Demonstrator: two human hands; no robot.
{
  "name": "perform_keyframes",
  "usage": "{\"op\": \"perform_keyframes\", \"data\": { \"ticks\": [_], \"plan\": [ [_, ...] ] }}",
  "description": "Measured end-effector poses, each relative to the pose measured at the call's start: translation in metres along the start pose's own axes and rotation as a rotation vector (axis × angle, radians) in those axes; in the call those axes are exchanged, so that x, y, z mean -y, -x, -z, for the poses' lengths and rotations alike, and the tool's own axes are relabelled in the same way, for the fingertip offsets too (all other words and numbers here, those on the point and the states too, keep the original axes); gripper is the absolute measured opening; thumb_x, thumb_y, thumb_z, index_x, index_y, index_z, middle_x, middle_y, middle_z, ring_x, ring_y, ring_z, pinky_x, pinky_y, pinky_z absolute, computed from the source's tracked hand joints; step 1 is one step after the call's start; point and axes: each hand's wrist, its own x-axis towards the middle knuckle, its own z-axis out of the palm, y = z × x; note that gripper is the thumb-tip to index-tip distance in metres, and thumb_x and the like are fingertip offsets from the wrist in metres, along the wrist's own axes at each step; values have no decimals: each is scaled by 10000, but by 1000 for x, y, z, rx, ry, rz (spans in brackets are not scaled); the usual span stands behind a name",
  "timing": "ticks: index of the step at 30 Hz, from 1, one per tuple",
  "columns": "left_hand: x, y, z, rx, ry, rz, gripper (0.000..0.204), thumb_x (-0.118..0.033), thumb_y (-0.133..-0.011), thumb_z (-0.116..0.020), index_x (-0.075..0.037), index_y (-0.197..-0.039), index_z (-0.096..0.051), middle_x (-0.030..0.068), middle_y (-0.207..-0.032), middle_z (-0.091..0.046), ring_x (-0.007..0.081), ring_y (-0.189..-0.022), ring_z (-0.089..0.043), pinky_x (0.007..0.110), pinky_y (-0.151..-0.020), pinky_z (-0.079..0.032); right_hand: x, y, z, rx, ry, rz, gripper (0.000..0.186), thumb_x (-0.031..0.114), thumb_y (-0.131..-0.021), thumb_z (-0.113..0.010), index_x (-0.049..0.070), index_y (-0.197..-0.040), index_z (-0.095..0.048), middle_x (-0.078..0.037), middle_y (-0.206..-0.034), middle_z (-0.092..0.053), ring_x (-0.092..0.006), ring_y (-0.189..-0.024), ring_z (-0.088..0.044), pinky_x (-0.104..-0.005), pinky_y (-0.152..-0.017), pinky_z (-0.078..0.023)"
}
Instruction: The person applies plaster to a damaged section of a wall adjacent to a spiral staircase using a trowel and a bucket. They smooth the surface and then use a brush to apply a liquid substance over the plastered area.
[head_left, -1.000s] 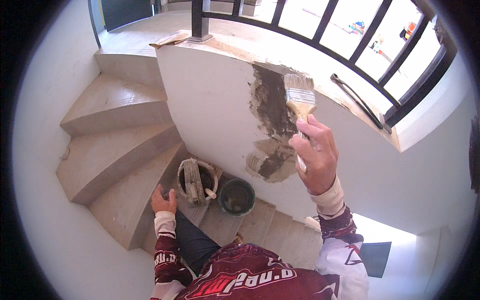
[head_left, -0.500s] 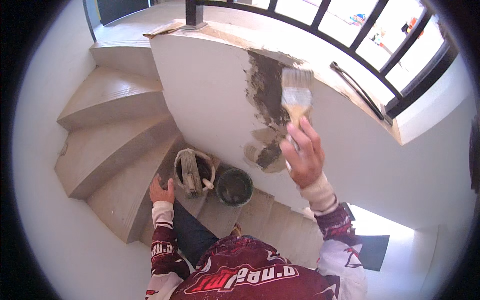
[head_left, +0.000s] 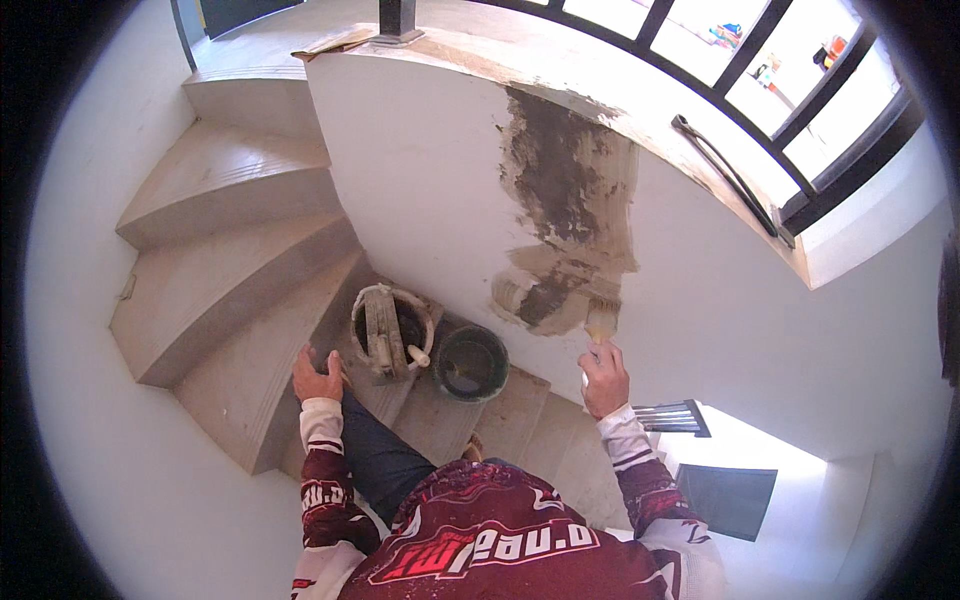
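"What are the two hands doing?"

"The right hand (head_left: 606, 380) is gripping a flat paintbrush (head_left: 602, 325) by its handle, fingers wrapped round it. The left hand (head_left: 318, 376) looks loose and holds nothing that I can see, with its thumb apart from the fingers. It is beside the knee of a dark trouser leg (head_left: 385, 440); whether it touches, I can't tell."

"Where is the brush head?"

"Just beyond the right hand, bristles pointing away from the person, at the lower end of a grey mortar patch (head_left: 545, 180) on the white wall (head_left: 420, 170). The patch spreads up and away from that hand. Its right side is a paler, streaked band; the rest is darker and rough-edged."

"And between the hands?"

"Two buckets on the stairs. The one nearer the left hand is a mortar-smeared bucket (head_left: 430, 322) with a wooden float (head_left: 380, 325) lying across its top. Just to the right of it, toward the right hand, is a dark bucket (head_left: 501, 362) with liquid inside."

"Anything farther off?"

"Well beyond the right hand, a long-handled pincer-like tool (head_left: 728, 178) lies on the ledge (head_left: 650, 112), beside a black metal railing (head_left: 708, 92). Past the left hand, winding stair treads (head_left: 240, 252) climb away."
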Motion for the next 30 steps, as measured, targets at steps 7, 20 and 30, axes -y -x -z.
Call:
{"op": "perform_keyframes", "data": {
  "ticks": [7, 20, 30],
  "plan": [
    [0, -4, -17, 9, 26, -26, 582, -373, -816, -700, -3, -1241, -554, 190, -1122, -644, 354, -1061, -597, 455, -929, -445, 26, -112, 83, -219, -151, 166, 143, 52, -766, -628, 86, -904, -641, -108, -1109, -620, -369, -1107, -559, -425, -871, -522],
    [-2, 1, -13, 54, -45, -35, 559, -399, -827, -692, -39, -1233, -558, 166, -1098, -648, 358, -1043, -600, 444, -907, -454, -16, -71, 21, -347, 52, 318, 199, 12, -676, -675, 77, -862, -643, -88, -1082, -610, -367, -1140, -556, -438, -876, -519],
    [-2, 3, -5, 75, -90, -102, 554, -381, -814, -697, -42, -1229, -555, 147, -1092, -644, 346, -1060, -582, 459, -923, -436, -56, 50, -140, -48, -125, 32, 194, 31, -673, -659, 115, -842, -612, -81, -1095, -600, -365, -1130, -535, -434, -827, -536]
  ]
}}
